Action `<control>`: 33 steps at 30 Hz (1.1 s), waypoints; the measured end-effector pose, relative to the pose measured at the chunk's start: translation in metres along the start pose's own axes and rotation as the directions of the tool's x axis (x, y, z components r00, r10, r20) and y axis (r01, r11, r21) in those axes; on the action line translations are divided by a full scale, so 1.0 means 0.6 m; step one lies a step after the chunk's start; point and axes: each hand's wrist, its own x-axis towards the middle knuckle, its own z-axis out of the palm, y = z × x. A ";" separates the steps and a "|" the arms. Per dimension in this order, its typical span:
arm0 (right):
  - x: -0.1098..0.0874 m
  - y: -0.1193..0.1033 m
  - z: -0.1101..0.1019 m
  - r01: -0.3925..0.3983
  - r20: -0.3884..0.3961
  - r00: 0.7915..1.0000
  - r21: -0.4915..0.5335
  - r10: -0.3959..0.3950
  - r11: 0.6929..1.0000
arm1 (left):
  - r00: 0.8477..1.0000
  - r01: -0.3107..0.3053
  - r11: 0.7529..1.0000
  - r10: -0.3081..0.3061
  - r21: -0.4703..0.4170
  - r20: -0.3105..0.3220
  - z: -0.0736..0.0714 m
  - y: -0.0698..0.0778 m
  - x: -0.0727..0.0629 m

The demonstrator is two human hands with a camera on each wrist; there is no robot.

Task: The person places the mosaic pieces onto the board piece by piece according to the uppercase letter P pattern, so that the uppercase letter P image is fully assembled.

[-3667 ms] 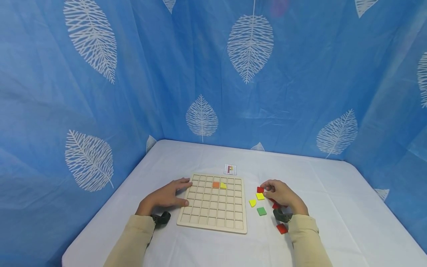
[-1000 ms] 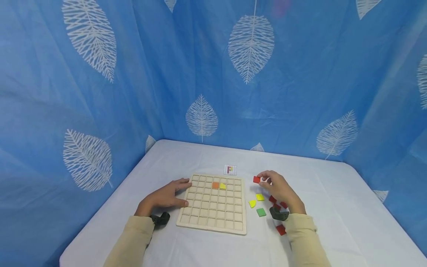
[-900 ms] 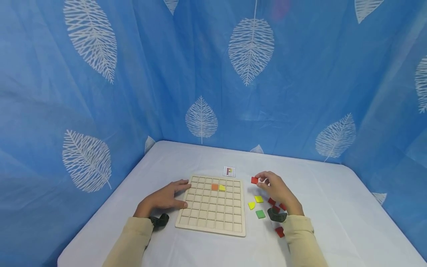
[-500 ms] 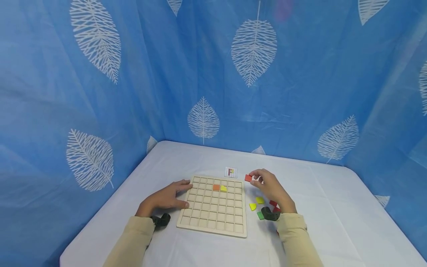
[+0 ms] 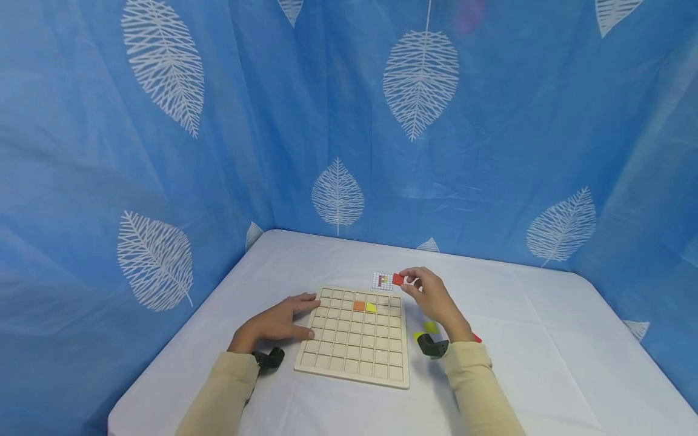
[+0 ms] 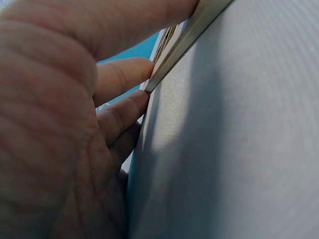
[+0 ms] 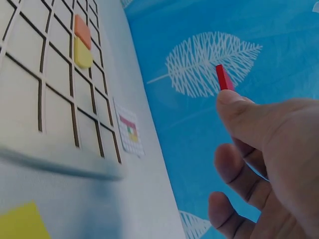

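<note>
A wooden grid board [image 5: 349, 352] lies on the table, an orange square tile [image 5: 358, 306] and a yellow tile with one rounded corner [image 5: 371, 307] side by side in its cells. Fingers and thumb of my left hand [image 5: 280, 319] are spread along the board's left edge and touch it; in the left wrist view the fingertips meet the board's side [image 6: 172, 52]. My right hand [image 5: 433, 297] pinches a red square tile [image 5: 398, 279] by one side, raised past the board's back right corner. The thumb shows against this red tile [image 7: 224, 77] in the right wrist view.
Behind the board lies a small printed pattern card [image 5: 382, 281]. Right of the board, yellow tiles [image 5: 431, 327] and a red tile [image 5: 477, 338] are partly hidden by my right wrist and its camera. A blue leaf-patterned curtain [image 5: 371, 121] stands around the table.
My right hand has picked up the red tile from among the loose ones and carried it left and back, to beside the pattern card. My left hand stays on the board's edge.
</note>
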 end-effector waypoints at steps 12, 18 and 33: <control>0.015 -0.028 0.037 -0.007 0.022 1.000 0.103 0.005 0.995 | 1.000 0.014 1.000 -0.014 0.004 -0.004 0.000 0.000 -0.002; 0.021 -0.036 0.058 0.002 0.042 0.999 0.137 -0.008 0.991 | 1.000 0.020 1.000 -0.020 0.007 -0.002 -0.001 0.002 -0.002; 0.025 -0.065 0.093 -0.033 0.068 0.998 0.205 0.020 0.978 | 1.000 -0.001 1.000 0.001 -0.003 0.001 0.000 0.000 0.001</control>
